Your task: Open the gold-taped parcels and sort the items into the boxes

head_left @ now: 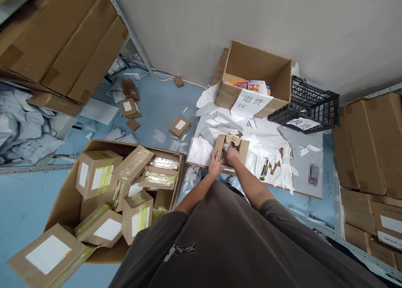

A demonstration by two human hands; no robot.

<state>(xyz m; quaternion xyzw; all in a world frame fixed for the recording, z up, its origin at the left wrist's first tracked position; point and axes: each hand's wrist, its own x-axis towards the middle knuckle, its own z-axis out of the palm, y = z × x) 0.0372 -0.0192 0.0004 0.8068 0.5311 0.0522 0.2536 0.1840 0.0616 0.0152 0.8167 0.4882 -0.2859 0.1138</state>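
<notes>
A small opened cardboard box [234,142] lies on the paper-strewn table [303,166] in front of me. My left hand [215,162] rests flat against the box's near left side, fingers spread. My right hand [231,152] reaches into the open box; its fingers are bent over something pale that I cannot make out. A yellow-and-black utility knife [264,169] lies on the table just right of my right forearm.
A large open carton [251,76] with colourful items and a handwritten sign stands at the table's back, a black crate [309,103] beside it. On the blue floor at left, a big carton [103,187] holds several taped parcels. Stacked boxes [370,149] line the right.
</notes>
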